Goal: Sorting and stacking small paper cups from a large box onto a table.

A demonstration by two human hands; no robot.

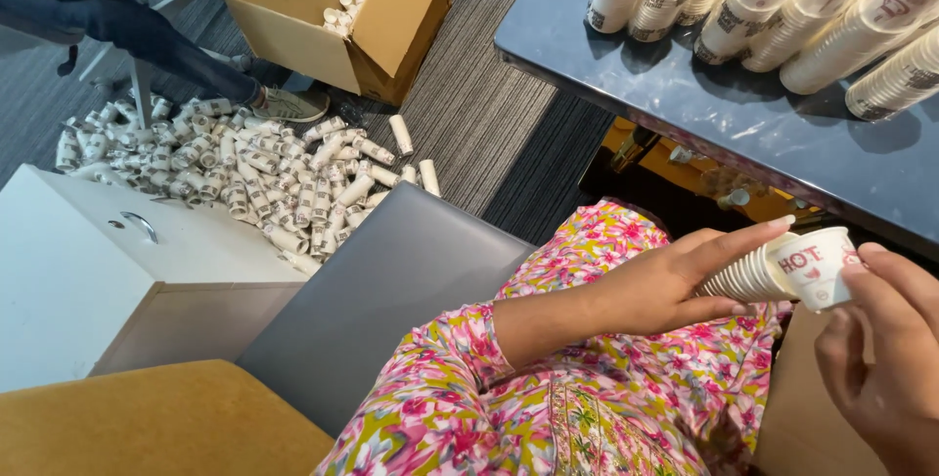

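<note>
My left hand (675, 280) grips a short stack of white paper cups (758, 275) lying sideways over my lap, fingers stretched along it. My right hand (885, 359) pinches the end cup (820, 266), white with red print, at the stack's right end, thumb and fingers on its rim. Both hands hover above my floral-patterned clothing, just below the dark table's edge.
A dark glossy table (704, 104) carries several long stacks of paper cups (782, 6). On the carpet lie a heap of cup stacks (245, 173) and an open cardboard box (342, 16). Another person (117, 6) sits at top left. A white cabinet (88, 271) stands left.
</note>
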